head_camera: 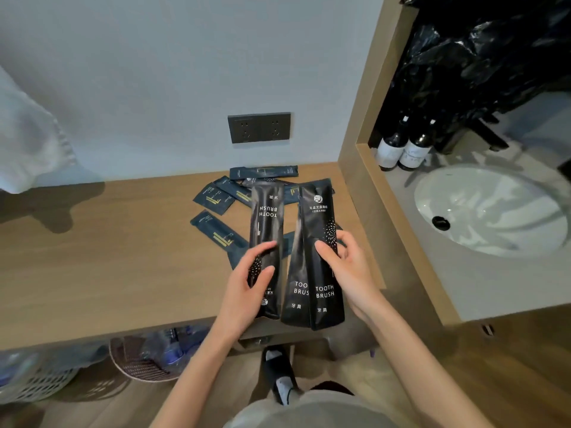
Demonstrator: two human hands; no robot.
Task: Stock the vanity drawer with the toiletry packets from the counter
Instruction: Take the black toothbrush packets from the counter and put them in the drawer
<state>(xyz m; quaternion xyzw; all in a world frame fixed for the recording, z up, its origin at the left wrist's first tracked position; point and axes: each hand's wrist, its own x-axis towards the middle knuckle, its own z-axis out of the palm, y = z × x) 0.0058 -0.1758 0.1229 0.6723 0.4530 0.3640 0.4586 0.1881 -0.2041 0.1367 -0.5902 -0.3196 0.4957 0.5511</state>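
We hold three long black toothbrush packets above the wooden desk (pixel 108 257): our left hand (pixel 247 285) has its fingers (pixel 262 247) closed on one toothbrush packet (pixel 267 223), and our right hand (pixel 349 267) pinches two overlapped toothbrush packets (pixel 318 230) near their middle. They look light, glossy and floppy, likely slippery, so gripping mid-length across the width seems wisest. Smaller dark sachets (pixel 216 199) lie loose on the desk toward 12 o'clock of our hands. No drawer is visible.

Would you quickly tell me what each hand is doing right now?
Left hand: closed on one toothbrush packet, printed upside down.
Right hand: closed on two overlapping toothbrush packets.
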